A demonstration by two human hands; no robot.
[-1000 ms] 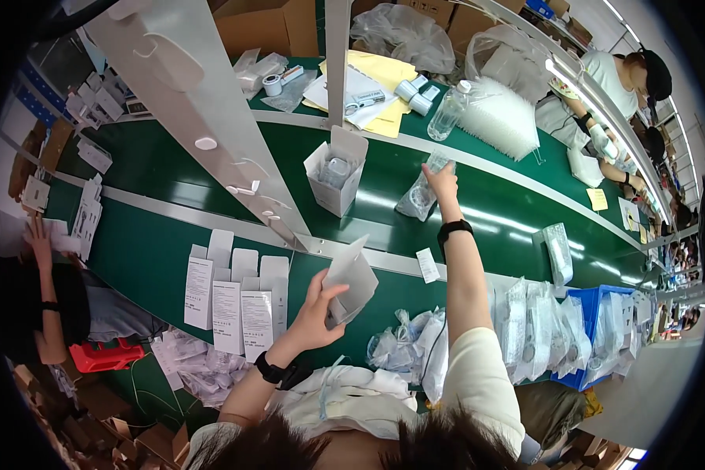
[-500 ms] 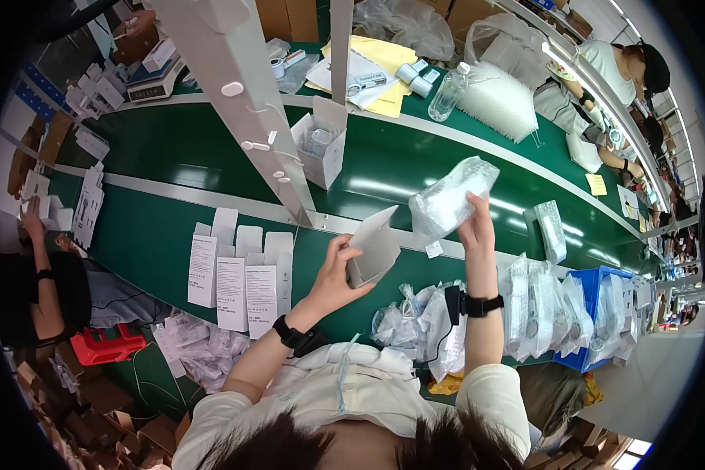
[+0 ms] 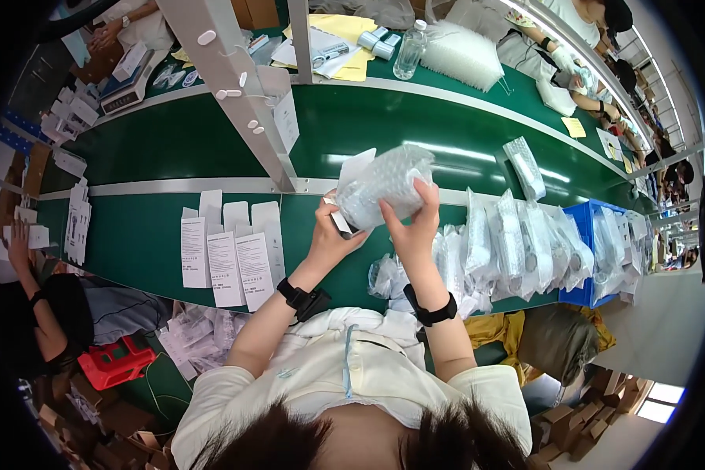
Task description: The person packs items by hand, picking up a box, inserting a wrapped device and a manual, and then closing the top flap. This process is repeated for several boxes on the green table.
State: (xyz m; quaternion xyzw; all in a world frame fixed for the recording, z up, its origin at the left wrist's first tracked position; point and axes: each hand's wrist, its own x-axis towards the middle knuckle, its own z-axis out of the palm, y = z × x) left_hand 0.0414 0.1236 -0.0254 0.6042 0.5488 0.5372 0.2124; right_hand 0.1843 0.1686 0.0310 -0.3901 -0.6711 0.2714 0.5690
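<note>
The bubble-wrap bag (image 3: 384, 184) is held up above the green bench (image 3: 149, 235), gripped by both hands. The right hand (image 3: 413, 227) clasps its right side, fingers curled over the edge; the left hand (image 3: 330, 235) closes on its lower left corner with a small white box (image 3: 345, 223). White leaflets (image 3: 227, 251) lie on the bench to the left; a pile of clear bags (image 3: 517, 243) sits to the right.

Green bench (image 3: 141, 235): paper slips (image 3: 227, 254) at centre-left, clear bags (image 3: 517, 243) at right, bottle (image 3: 410, 51) at top.
</note>
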